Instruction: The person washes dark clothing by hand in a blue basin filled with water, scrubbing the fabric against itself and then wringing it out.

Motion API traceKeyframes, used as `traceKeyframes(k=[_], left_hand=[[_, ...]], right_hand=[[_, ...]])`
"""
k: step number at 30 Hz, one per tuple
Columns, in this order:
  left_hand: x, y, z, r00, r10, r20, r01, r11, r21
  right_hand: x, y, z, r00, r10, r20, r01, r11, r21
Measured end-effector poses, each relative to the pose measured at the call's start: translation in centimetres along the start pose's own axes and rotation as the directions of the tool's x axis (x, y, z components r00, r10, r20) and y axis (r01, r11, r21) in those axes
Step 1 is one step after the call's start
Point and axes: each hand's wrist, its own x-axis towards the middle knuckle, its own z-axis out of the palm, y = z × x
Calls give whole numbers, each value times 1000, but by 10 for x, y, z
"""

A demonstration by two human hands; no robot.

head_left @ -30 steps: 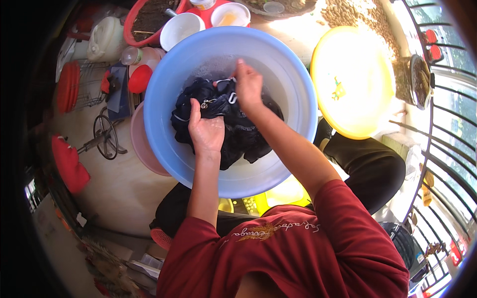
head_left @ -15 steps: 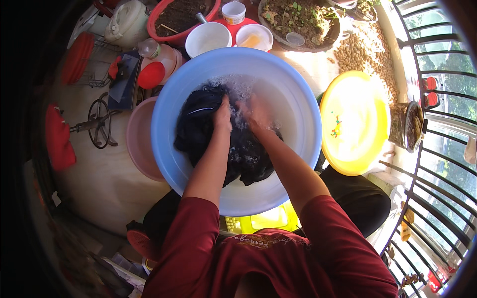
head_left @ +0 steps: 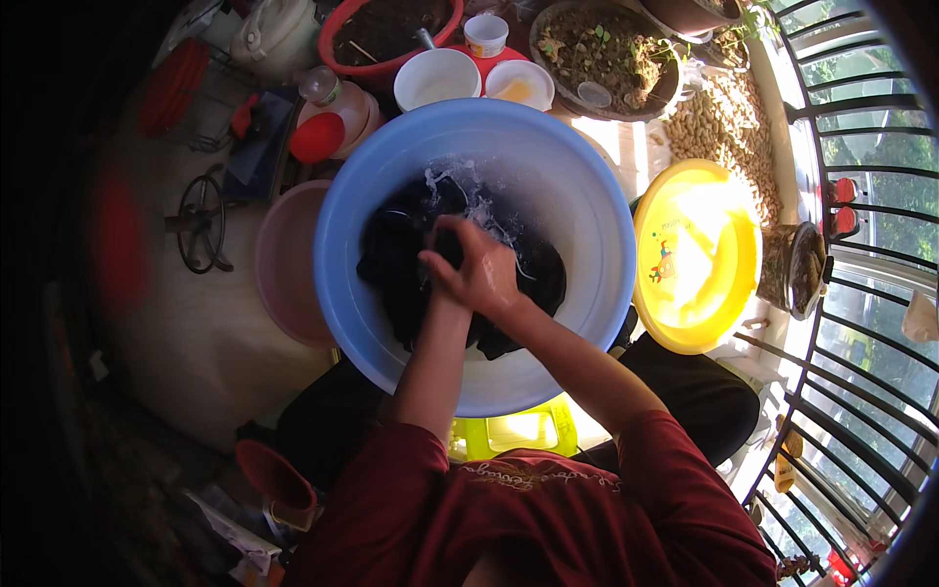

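While both hands are bunched together in the middle of the frame, they're pressed down on a wet dark garment (head_left: 460, 264) sitting inside a big blue basin (head_left: 587, 225). That right hand (head_left: 481, 272) lies on top, fingers curled closed around a clump of the cloth. As for the left hand (head_left: 436, 262), it's tucked just under and beside the right one, mostly hidden, so I honestly can't tell if its fingers are closed or loose, only that it's touching the fabric. You can see some white foam on the cloth toward the upper part of the basin.

Stuff around it: a pink basin (head_left: 284, 259) touching the blue one on its left side, partly tucked under it. At the right of the frame there's a round yellow lid (head_left: 696, 256), just beside the blue rim. Up top, two white bowls (head_left: 437, 78) side by side, a red tub (head_left: 386, 34) behind them, and a planter with soil (head_left: 602, 49) to the upper right. Peanuts in the shell (head_left: 729, 127) are spread out in the sun near the railing (head_left: 861, 323) on the right edge. Under the lower edge of the blue basin there's a yellow-green plastic stool (head_left: 509, 430). Bottom of the frame is the person's red shirt (head_left: 528, 519)
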Motion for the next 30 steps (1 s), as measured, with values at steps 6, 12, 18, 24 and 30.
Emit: traceKeyframes(k=[6, 12, 18, 24, 30], left_hand=[[-19, -6, 39, 939, 50, -341, 108, 897, 428], [-7, -6, 46, 826, 248, -506, 51, 861, 506], [14, 29, 44, 904, 236, -356, 41, 782, 621], [45, 38, 6, 766, 522, -375, 144, 429, 892], [62, 44, -9, 630, 594, -500, 301, 406, 863]], right_hand=[[5, 13, -2, 943, 315, -111, -313, 949, 35], [12, 54, 6, 920, 387, -57, -388, 921, -24], [38, 83, -49, 855, 511, -85, -515, 817, -260], [1, 80, -16, 925, 191, 328, 14, 847, -531], [34, 101, -16, 833, 344, 434, -3, 788, -616]])
